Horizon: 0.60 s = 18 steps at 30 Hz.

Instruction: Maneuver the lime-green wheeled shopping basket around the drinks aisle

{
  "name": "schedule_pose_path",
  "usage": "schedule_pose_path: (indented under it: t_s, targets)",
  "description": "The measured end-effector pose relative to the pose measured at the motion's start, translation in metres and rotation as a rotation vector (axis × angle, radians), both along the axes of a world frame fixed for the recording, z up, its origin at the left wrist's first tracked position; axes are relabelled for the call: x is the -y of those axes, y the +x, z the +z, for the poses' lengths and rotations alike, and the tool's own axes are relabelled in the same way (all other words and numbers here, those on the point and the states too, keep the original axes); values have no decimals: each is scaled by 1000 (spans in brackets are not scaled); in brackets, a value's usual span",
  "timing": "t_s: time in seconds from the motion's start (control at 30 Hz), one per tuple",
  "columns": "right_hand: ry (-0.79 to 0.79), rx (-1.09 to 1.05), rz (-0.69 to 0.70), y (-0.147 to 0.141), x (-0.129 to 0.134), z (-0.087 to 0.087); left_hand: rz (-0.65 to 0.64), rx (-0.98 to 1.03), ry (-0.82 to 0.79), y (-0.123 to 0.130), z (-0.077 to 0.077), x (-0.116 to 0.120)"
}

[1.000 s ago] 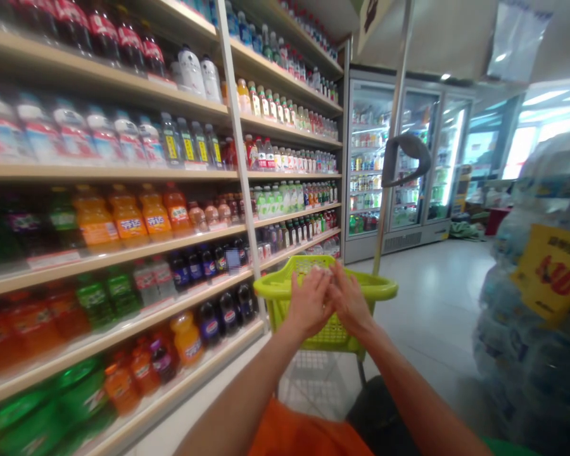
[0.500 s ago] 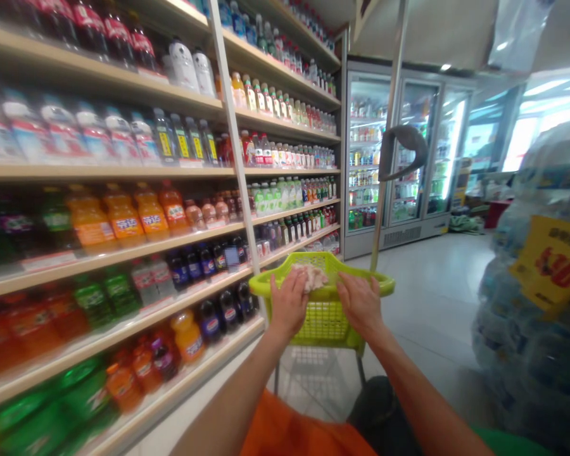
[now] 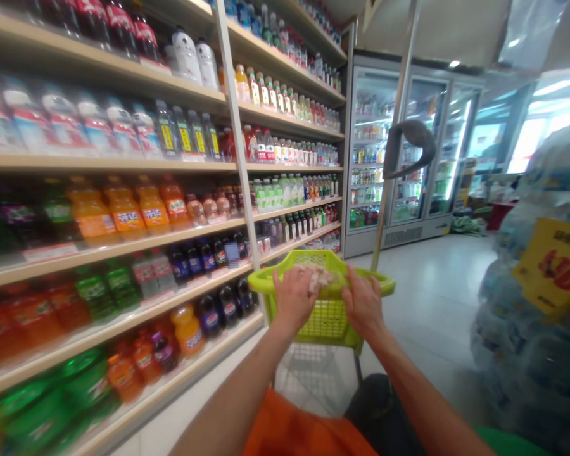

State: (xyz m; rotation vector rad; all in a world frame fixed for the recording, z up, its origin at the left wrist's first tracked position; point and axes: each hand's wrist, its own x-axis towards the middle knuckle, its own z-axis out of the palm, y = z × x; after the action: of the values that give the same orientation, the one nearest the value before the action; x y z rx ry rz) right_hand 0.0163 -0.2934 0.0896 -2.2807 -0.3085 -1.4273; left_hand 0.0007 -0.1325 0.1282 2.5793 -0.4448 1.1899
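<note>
A bright yellow-green shopping cart (image 3: 325, 320) with a lattice basket stands right in front of me. My left hand (image 3: 294, 297) lies over the near rim, its fingers closed on a crumpled pale cloth (image 3: 319, 276) that rests on that rim. A little to the right, my right hand (image 3: 363, 297) is wrapped around the same rim, fingers bent over the edge. The fingertips of both hands are partly hidden. A grey loop handle (image 3: 411, 149) on a metal pole rises behind the cart's right side.
Shelves of bottled drinks (image 3: 137, 209) run along the left, close to the cart. Glass-door fridges (image 3: 394, 145) stand at the back. On the right is a stack of plastic-wrapped bottles (image 3: 508, 316) with a yellow price sign (image 3: 553, 266). Tiled floor (image 3: 437, 285) lies between.
My left hand has slid slightly right along the rim with the cloth. My right hand has shifted a little right, still on the rim. The cart stays nearly in place.
</note>
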Motion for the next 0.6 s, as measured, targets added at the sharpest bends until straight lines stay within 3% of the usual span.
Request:
schedule_pose_path:
  t_s: [0.27,0.37,0.5,0.6]
  targets:
    - [9,7,-4,-2,-3,2,-127,27,43,-3,-8,21]
    - [-14,-9,-18,-5,1,1,-100,51,40,0,-8,7]
    - [-42,-14,-87,-11,5,-1,27,68,-41,3,-11,-26]
    - [-69,-22,-95,-13,2,-1,54,67,-59,3,-13,-27]
